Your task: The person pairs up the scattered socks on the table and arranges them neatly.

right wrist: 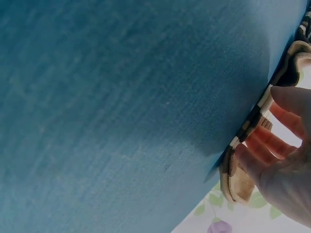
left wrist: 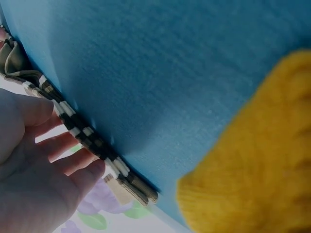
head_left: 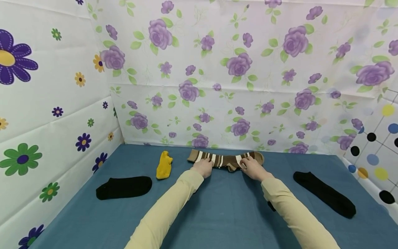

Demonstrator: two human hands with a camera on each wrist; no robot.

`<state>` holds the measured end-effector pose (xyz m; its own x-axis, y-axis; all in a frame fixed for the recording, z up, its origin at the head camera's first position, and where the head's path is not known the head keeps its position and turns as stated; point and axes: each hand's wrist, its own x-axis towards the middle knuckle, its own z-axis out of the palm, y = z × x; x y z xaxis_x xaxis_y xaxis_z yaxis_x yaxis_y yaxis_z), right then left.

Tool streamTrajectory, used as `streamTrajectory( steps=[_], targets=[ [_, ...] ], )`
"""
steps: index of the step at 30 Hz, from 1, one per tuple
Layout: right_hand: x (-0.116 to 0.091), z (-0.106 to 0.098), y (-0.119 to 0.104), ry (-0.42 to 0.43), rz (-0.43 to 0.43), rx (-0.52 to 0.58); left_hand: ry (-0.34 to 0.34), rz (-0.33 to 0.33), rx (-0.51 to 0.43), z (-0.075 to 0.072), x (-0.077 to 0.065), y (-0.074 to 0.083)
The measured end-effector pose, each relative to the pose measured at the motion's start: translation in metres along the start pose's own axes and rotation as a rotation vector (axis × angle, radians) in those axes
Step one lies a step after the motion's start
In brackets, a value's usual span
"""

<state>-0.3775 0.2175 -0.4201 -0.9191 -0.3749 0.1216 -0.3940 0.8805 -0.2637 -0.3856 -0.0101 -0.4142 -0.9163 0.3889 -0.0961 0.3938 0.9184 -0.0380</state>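
Note:
A brown striped sock (head_left: 222, 160), with white bands and a tan cuff, heel and toe, lies lengthwise near the back of the table; its layers show doubled in the left wrist view. My left hand (head_left: 203, 167) rests on its cuff half, the fairly straight, spread fingers (left wrist: 77, 162) touching the striped cloth and the thumb at the near edge. Toward the toe, my right hand (head_left: 253, 168) touches the sock with its fingertips, thumb (right wrist: 289, 97) against a white band. The tan heel bulges toward me between both hands.
A small yellow sock (head_left: 164, 166) lies left of the striped one. One black sock (head_left: 124, 187) is at the left, another black sock (head_left: 324, 194) slants at the right. Flowered cloth walls (head_left: 199, 114) border the blue table cover (head_left: 224, 214) at the back and left, a dotted one at the right.

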Motion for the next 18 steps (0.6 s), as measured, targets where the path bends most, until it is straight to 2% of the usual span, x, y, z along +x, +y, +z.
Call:
streamTrajectory(
  steps=[18],
  targets=[
    [-0.0001,0.0008,0.0002,-0.014,0.000,-0.027,-0.003,-0.008,0.020,0.0045,0.0044,0.0001]
  ],
)
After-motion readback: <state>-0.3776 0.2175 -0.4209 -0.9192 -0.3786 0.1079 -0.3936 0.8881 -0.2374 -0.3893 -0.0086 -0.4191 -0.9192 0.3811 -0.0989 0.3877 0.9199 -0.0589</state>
